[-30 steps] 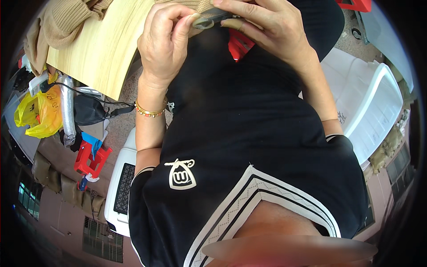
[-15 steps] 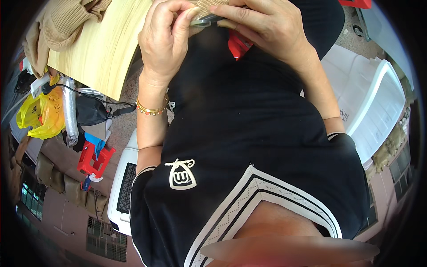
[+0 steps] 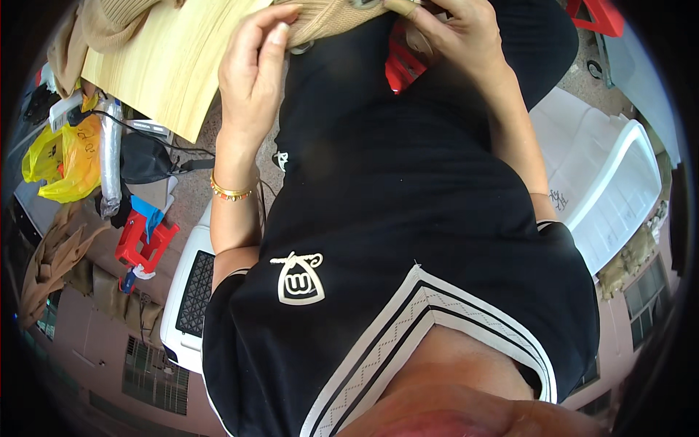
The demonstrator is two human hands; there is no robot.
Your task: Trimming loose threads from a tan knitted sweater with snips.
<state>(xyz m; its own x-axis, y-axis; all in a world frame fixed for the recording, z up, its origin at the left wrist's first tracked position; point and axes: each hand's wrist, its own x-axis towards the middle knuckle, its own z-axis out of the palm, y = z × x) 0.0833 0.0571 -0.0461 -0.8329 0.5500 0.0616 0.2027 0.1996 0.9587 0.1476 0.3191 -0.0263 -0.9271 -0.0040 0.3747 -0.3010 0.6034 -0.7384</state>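
Note:
Across my lap at the top edge lies a tan ribbed knit piece (image 3: 331, 20). My left hand (image 3: 251, 80), with a gold and orange bracelet at the wrist, has its thumb and fingers closed at the knit's left edge. At the knit's right side is my right hand (image 3: 455, 33), its thumb pressed to the cloth and covered with a tan wrap; its upper fingers are cut off by the picture's edge. A small grey loop (image 3: 302, 48) shows below the knit near my left thumb; the rest of it is hidden.
A pale wooden board (image 3: 156, 80) at upper left carries more tan knitwear (image 3: 116, 25). Further left are a yellow plastic bag (image 3: 69, 160), a black bag (image 3: 145, 159) and a red stool (image 3: 145, 240). A white plastic bin (image 3: 611, 193) stands to my right.
My hands have moved apart, the left downward and left, the right slightly upward. The knit is more spread between them, and the dark, grey-ended object between my fingers is now mostly out of sight.

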